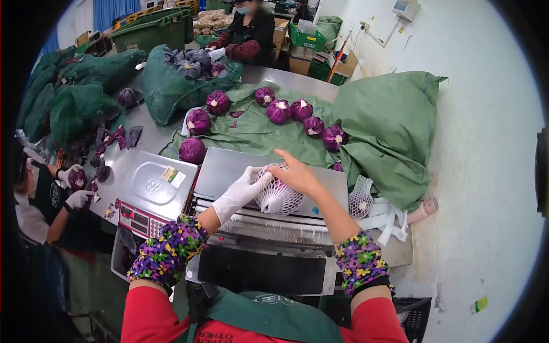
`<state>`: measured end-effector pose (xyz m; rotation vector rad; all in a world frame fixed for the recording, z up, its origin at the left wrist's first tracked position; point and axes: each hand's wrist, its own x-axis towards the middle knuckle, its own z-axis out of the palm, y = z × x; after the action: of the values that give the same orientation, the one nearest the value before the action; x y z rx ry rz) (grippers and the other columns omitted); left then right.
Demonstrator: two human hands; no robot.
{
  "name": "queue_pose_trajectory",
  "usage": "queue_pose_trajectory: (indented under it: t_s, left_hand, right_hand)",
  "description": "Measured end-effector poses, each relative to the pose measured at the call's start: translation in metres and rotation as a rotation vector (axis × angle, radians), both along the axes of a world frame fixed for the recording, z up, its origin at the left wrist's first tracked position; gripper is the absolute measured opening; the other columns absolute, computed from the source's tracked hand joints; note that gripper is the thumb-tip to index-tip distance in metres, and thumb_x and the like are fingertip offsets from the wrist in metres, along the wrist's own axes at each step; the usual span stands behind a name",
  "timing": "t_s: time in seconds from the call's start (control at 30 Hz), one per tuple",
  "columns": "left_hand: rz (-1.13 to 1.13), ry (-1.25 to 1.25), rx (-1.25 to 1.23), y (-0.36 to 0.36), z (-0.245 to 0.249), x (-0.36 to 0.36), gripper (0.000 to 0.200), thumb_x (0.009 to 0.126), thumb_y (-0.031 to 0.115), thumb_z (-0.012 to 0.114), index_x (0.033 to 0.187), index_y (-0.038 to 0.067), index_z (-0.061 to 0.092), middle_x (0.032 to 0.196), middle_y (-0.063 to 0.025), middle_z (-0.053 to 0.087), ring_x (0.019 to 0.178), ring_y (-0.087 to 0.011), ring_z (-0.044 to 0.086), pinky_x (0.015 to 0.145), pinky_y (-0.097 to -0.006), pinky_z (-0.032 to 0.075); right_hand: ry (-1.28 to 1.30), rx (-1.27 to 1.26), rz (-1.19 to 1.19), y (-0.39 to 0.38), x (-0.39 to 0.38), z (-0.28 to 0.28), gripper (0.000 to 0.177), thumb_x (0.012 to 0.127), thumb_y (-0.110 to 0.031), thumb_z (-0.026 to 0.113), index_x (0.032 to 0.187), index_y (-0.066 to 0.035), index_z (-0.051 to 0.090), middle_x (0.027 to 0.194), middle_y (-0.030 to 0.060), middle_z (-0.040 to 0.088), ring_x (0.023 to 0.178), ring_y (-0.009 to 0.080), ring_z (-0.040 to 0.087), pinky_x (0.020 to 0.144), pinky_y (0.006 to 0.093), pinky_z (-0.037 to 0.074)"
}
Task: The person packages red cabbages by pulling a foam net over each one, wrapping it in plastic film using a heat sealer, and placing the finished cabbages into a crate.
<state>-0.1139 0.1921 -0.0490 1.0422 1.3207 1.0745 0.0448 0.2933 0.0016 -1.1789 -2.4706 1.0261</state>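
Note:
A cabbage in a white foam net [278, 197] is between my two hands above the metal wrapping machine [229, 166]. My left hand [243, 191], in a white glove, is closed on the net's left side. My bare right hand [294, 174] lies over the top right of the netted cabbage, fingers spread and touching the net. Purple cabbages [278, 112] rest on the green cloth [246, 134] behind the machine. Another netted cabbage [360, 204] sits at the machine's right.
A scale [160, 183] stands left of the machine. A full green sack [389, 120] is at the right, a net bag of cabbages [189, 74] at the back. One co-worker [249, 31] stands behind the table; another's gloved hands [78, 188] hold a cabbage at left.

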Motion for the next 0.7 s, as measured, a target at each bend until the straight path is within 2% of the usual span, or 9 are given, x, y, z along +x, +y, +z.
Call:
queue_pose_trajectory:
  t_s: [0.1,0.13,0.23,0.37,0.43,0.5,0.53,0.6,0.7]
  left_hand:
    - [0.103,0.213,0.101,0.014,-0.01,-0.017,0.072,0.088,0.044,0.06,0.135,-0.001,0.03,0.123,-0.0189,0.05,0.115,-0.0205,0.048,0.094,-0.0335,0.041]
    - [0.226,0.263,0.457,0.027,-0.027,-0.014,0.055,0.092,0.04,0.055,0.131,0.007,0.035,0.109,-0.0108,0.057,0.098,-0.0159,0.055,0.08,-0.0283,0.048]
    - [0.003,-0.232,0.06,0.021,-0.027,-0.01,0.056,0.09,0.045,0.057,0.121,0.0,0.045,0.109,-0.0128,0.058,0.104,-0.0143,0.053,0.088,-0.0296,0.044]
    - [0.194,-0.125,-0.054,0.002,0.008,0.009,0.048,0.092,0.044,0.053,0.118,0.003,0.052,0.106,-0.0085,0.06,0.096,-0.0139,0.057,0.081,-0.0267,0.046]
    - [-0.003,-0.346,-0.118,-0.007,0.021,-0.007,0.05,0.092,0.044,0.053,0.118,0.001,0.051,0.102,-0.008,0.061,0.092,-0.0132,0.057,0.077,-0.0277,0.047]
    - [0.129,0.089,0.201,-0.015,-0.022,-0.035,0.045,0.089,0.036,0.06,0.119,0.004,0.051,0.101,-0.0105,0.061,0.087,-0.0166,0.06,0.074,-0.0303,0.049]
    - [0.052,0.535,0.339,-0.035,-0.001,-0.05,0.044,0.085,0.03,0.063,0.121,0.007,0.051,0.104,-0.0116,0.06,0.086,-0.0195,0.06,0.073,-0.0314,0.049]
    - [-0.152,1.192,0.617,-0.073,0.026,-0.087,0.052,0.077,0.022,0.068,0.125,0.013,0.05,0.108,-0.0103,0.058,0.084,-0.0225,0.06,0.069,-0.0329,0.049]
    - [-0.441,1.534,0.743,-0.103,0.02,-0.117,0.057,0.071,0.02,0.07,0.124,0.019,0.051,0.111,-0.0066,0.056,0.083,-0.0226,0.061,0.064,-0.0344,0.05]
  right_hand:
    - [0.283,-0.059,0.012,0.007,0.005,-0.017,0.063,0.087,-0.047,0.054,0.137,-0.01,0.04,0.119,0.0203,0.057,0.11,0.027,0.055,0.095,0.0353,0.04]
    - [0.274,-0.073,0.002,-0.001,0.01,-0.017,0.063,0.087,-0.047,0.054,0.137,-0.01,0.04,0.119,0.0203,0.057,0.11,0.027,0.055,0.095,0.0353,0.04]
    - [0.409,-0.286,-0.284,-0.008,0.021,-0.028,0.055,0.094,-0.042,0.045,0.134,-0.004,0.041,0.12,0.0146,0.057,0.11,0.0202,0.053,0.095,0.0299,0.04]
    - [0.714,-0.545,-0.37,-0.003,0.029,-0.065,0.054,0.095,-0.041,0.041,0.122,0.004,0.052,0.121,0.0144,0.056,0.111,0.0206,0.052,0.095,0.0311,0.038]
    - [0.723,-0.56,-0.435,-0.013,0.046,-0.069,0.05,0.094,-0.038,0.045,0.121,0.002,0.054,0.12,0.0152,0.056,0.108,0.0215,0.054,0.092,0.0312,0.041]
    - [0.289,0.134,-0.157,-0.022,0.072,-0.028,0.042,0.086,-0.03,0.059,0.121,-0.006,0.055,0.114,0.0144,0.057,0.102,0.0241,0.057,0.083,0.0323,0.047]
    - [0.289,0.133,-0.165,-0.025,0.095,-0.02,0.042,0.086,-0.03,0.059,0.121,-0.006,0.055,0.114,0.0144,0.057,0.102,0.0241,0.057,0.083,0.0323,0.047]
    - [-0.127,0.723,0.239,-0.041,0.146,-0.007,0.048,0.073,-0.023,0.069,0.118,-0.018,0.056,0.106,0.0111,0.057,0.092,0.0239,0.058,0.07,0.0329,0.049]
    - [-0.473,0.776,0.499,-0.054,0.181,-0.008,0.051,0.068,-0.023,0.069,0.117,-0.026,0.057,0.1,0.0071,0.055,0.086,0.0213,0.057,0.064,0.0322,0.048]
